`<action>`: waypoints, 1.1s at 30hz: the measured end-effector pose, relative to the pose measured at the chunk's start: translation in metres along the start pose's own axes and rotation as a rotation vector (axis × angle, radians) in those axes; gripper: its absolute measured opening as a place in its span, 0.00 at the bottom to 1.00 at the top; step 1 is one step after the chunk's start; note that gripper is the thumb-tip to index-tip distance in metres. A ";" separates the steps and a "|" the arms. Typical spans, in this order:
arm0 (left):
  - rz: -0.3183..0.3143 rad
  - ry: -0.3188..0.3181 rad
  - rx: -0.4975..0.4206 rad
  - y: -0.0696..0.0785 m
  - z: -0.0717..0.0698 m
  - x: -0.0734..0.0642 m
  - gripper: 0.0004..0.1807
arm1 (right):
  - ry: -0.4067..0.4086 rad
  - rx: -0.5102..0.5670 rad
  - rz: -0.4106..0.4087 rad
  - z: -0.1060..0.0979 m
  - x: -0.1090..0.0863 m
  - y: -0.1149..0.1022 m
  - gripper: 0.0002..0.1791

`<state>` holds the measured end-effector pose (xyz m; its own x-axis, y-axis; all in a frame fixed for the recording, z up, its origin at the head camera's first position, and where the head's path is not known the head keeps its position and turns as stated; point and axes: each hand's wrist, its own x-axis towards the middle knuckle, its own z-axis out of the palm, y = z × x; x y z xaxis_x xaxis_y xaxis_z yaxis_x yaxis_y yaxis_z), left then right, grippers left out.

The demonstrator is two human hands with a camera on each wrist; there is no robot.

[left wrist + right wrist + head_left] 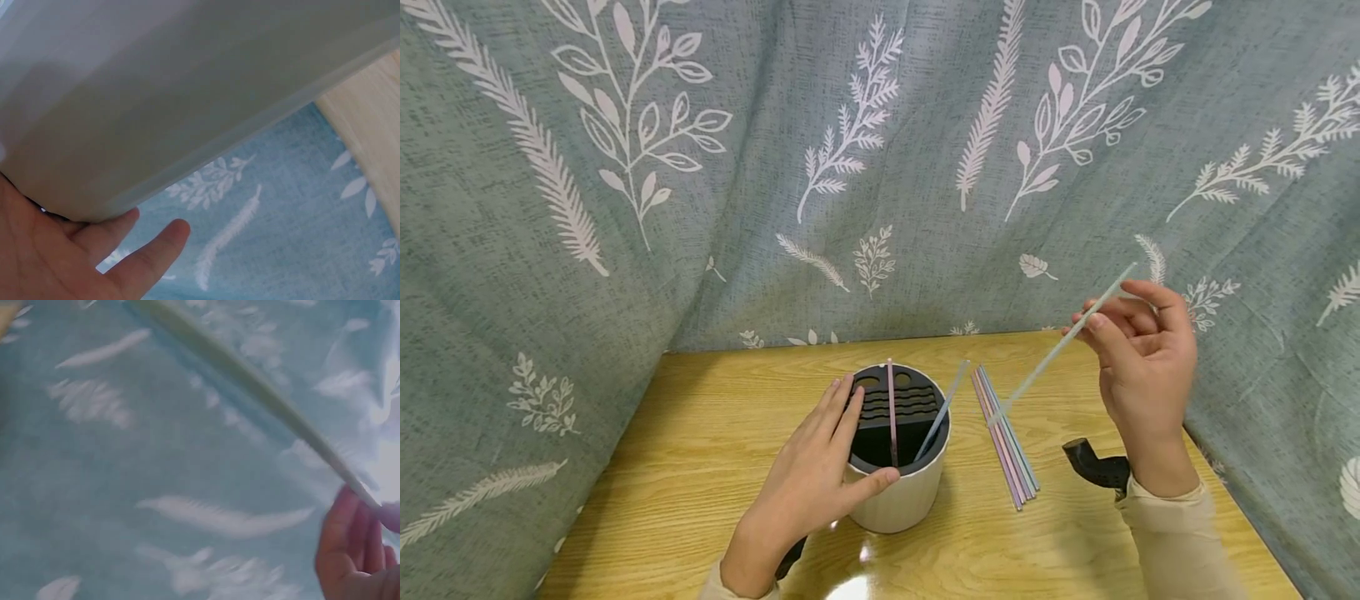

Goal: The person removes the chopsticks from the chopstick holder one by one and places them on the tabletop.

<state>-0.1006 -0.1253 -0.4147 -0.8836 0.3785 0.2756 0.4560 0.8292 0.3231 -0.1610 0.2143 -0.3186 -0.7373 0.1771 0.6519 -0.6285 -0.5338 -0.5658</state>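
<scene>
My right hand pinches a pale green straw between thumb and fingers, holding it tilted in the air. Its lower end overlaps the straws on the table in the head view. The right wrist view shows this straw running up and left from the fingertips. My left hand rests with straight fingers against the left side and rim of a white round holder. A black slotted insert fills its top. One pink straw and one blue straw lean in its front opening.
Several pink, purple and blue straws lie side by side on the wooden table, right of the holder. Grey-green leaf-patterned cloth hangs behind the table and at its sides. Each wrist wears a black mount.
</scene>
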 end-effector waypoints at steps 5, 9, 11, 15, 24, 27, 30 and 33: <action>-0.016 -0.026 -0.003 0.000 -0.001 0.000 0.57 | -0.057 -0.410 0.268 -0.048 0.006 0.026 0.22; -0.016 -0.038 0.002 -0.001 -0.002 -0.001 0.56 | -0.081 -0.612 0.484 -0.085 0.006 0.055 0.20; -0.015 -0.037 0.001 -0.001 -0.002 -0.001 0.56 | -0.092 -0.687 0.565 -0.099 0.005 0.070 0.20; -0.014 -0.038 0.002 -0.001 -0.001 0.000 0.56 | -0.133 -0.811 0.675 -0.121 0.001 0.098 0.25; 0.003 -0.019 0.008 -0.001 -0.001 0.000 0.56 | -0.167 -0.850 0.856 -0.152 -0.010 0.147 0.28; 0.004 -0.009 0.003 -0.001 -0.001 0.001 0.56 | -0.173 -0.851 0.908 -0.157 -0.013 0.158 0.28; 0.004 -0.006 0.005 -0.001 -0.001 0.000 0.56 | -0.186 -0.868 0.949 -0.158 -0.017 0.164 0.28; -0.003 -0.014 0.007 -0.001 0.000 0.000 0.57 | -0.187 -0.901 0.976 -0.158 -0.021 0.169 0.28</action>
<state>-0.1009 -0.1266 -0.4147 -0.8862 0.3820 0.2623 0.4530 0.8331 0.3172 -0.2911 0.2513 -0.5079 -0.9754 -0.1152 -0.1879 0.1347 0.3633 -0.9219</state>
